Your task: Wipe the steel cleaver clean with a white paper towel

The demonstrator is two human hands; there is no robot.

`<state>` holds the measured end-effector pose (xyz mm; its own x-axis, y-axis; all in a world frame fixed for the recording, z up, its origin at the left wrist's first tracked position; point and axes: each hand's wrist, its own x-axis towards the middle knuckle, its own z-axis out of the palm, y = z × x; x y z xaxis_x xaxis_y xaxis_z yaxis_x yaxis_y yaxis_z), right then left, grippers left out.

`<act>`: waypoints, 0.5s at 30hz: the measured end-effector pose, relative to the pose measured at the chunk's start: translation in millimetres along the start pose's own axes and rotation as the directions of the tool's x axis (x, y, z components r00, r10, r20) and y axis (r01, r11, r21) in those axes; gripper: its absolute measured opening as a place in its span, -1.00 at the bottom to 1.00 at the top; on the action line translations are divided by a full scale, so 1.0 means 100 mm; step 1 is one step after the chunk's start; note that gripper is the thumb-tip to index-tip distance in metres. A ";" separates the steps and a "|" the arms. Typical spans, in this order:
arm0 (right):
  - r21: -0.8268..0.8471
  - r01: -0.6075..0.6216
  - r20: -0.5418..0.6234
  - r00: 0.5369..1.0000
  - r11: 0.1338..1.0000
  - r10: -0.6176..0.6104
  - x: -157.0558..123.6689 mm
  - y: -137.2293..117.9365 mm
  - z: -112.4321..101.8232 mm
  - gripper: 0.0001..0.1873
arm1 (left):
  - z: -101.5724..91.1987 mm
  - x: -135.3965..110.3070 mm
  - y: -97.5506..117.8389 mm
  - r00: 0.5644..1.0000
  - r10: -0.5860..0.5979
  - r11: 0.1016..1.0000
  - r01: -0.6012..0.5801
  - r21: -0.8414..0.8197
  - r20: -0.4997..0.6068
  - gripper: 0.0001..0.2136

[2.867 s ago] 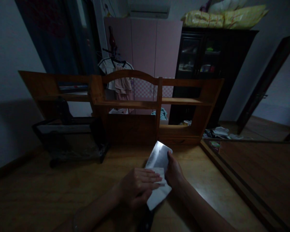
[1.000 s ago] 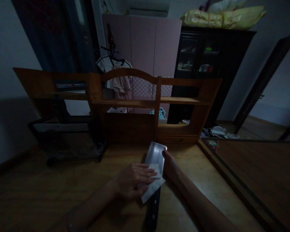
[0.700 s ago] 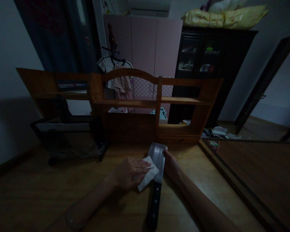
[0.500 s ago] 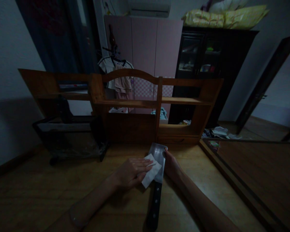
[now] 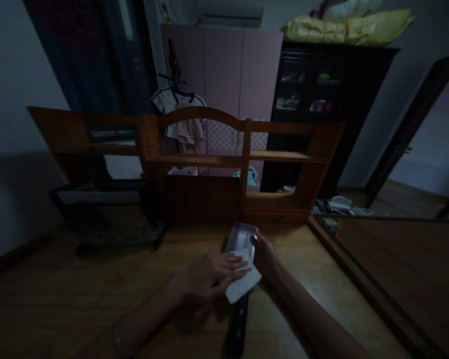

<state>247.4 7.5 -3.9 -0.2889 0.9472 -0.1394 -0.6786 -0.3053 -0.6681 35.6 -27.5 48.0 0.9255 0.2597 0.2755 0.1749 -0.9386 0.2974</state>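
A cleaver (image 5: 241, 238) with a broad metal blade and a black riveted handle points away from me, its handle towards me. My right hand (image 5: 268, 256) grips the far right edge of the blade, its fingers partly hidden behind it. My left hand (image 5: 213, 275) presses a folded white tissue (image 5: 244, 287) flat on the blade, fingers together on top. The tissue covers the lower blade and the place where it meets the handle.
A wooden shelf unit (image 5: 200, 160) stands along the back of the wooden tabletop (image 5: 142, 291). At the left is a black-framed container (image 5: 108, 214) with plastic wrapping. A raised wooden edge (image 5: 353, 269) runs along the right, with a brown surface beyond it.
My left hand and the tissue have slid down the blade towards the handle and slightly right. More of the far blade shows. My right hand keeps its grip in nearly the same place.
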 end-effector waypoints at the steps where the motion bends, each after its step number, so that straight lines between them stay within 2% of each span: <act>1: 0.016 -0.014 -0.027 1.000 1.000 0.015 0.00 0.00 0.00 -0.65 | -0.01 -0.01 -0.01 1.000 0.010 1.000 -0.010 -0.004 -0.006 -0.56; 4: 0.034 -0.024 -0.073 0.997 0.999 0.026 -0.01 0.00 0.00 -0.65 | -0.01 -0.05 -0.05 0.999 0.014 1.000 -0.014 -0.008 -0.038 -0.60; 9: 0.024 -0.010 -0.049 0.999 1.000 0.011 -0.02 -0.01 0.00 -0.64 | 0.03 -0.16 -0.17 0.988 -0.026 1.000 0.026 0.001 -0.151 -0.67; 15: 0.018 -0.013 -0.054 0.998 1.000 0.014 -0.02 -0.01 0.00 -0.64 | 0.06 -0.18 -0.22 0.973 0.008 0.999 0.001 0.037 -0.229 -0.72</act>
<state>248.7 6.0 -2.9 -0.2616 0.9467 -0.1882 -0.6867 -0.3196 -0.6529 16.9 -12.6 30.9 0.8253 0.2974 0.4801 0.1877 -0.9462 0.2637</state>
